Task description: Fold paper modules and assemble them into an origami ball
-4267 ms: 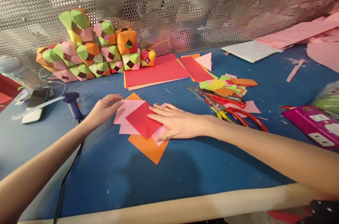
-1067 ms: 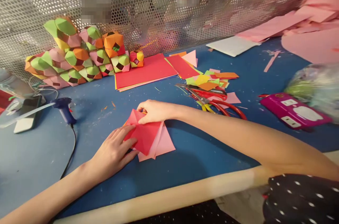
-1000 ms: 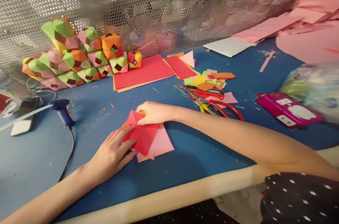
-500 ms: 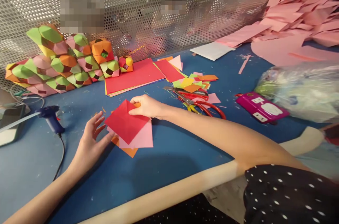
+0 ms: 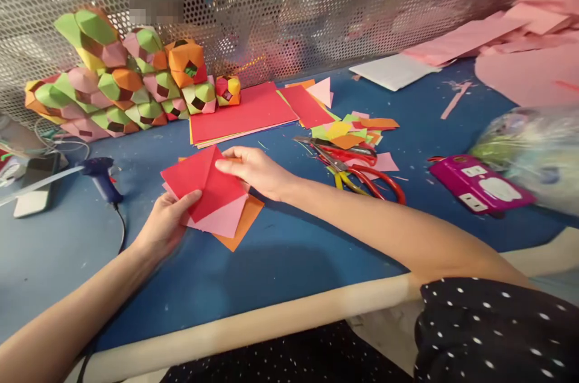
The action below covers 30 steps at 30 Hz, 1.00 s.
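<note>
A red paper square (image 5: 208, 181) with a crease lies over a pink paper square (image 5: 224, 221). Both are held up between my hands. My left hand (image 5: 167, 217) pinches their left edge, thumb on top of the red sheet. At the upper right edge, my right hand (image 5: 253, 169) grips the red paper with its thumb on top and fingers underneath. Beneath them an orange paper square (image 5: 246, 223) sticks out at the lower right; whether it rests on the table or is held I cannot tell.
Folded paper modules (image 5: 120, 87) are stacked at the back left beside red sheets (image 5: 244, 111). Red-handled scissors (image 5: 362, 172) lie near paper scraps (image 5: 348, 132). A glue gun (image 5: 103, 179) is at left, a magenta power strip (image 5: 482, 184) at right. Pink paper (image 5: 534, 27) is heaped at the far right.
My left hand has closed on the red and pink papers, having been open beside them. The papers have turned and more of the orange square shows. The view has shifted slightly.
</note>
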Motion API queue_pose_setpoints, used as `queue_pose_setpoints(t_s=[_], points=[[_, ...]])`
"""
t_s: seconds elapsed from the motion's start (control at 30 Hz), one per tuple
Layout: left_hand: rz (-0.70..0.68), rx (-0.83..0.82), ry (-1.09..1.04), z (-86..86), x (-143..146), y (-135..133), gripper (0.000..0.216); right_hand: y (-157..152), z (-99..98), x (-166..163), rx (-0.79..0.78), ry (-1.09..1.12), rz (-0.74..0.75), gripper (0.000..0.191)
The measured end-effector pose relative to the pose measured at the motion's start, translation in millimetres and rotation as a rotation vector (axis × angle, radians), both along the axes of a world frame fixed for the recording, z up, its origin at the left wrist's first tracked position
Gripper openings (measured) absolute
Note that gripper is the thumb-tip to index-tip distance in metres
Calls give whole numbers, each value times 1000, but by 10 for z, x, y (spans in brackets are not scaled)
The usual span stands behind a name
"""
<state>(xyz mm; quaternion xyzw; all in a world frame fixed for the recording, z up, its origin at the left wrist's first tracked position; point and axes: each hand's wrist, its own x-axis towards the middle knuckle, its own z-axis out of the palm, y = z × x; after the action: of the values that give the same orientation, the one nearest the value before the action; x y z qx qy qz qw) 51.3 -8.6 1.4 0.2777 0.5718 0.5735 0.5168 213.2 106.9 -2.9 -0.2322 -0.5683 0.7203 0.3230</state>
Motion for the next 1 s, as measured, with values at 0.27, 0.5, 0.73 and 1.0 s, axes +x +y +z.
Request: queue_pose_setpoints(t_s=[0.27,0.5,0.73,1.0], points=[[270,151,13,214,-308,1,27,256,49,142,717,-455,118,29],[287,112,46,215,-335,-10,23,-45,-110,96,1215,-638,446,60],[299,67,19,211,-339,-17,19,48,-3,135,1077,-701,346,52],[272,90,41,140,-335,-30,19,352,229,295,749,-548,330,28]])
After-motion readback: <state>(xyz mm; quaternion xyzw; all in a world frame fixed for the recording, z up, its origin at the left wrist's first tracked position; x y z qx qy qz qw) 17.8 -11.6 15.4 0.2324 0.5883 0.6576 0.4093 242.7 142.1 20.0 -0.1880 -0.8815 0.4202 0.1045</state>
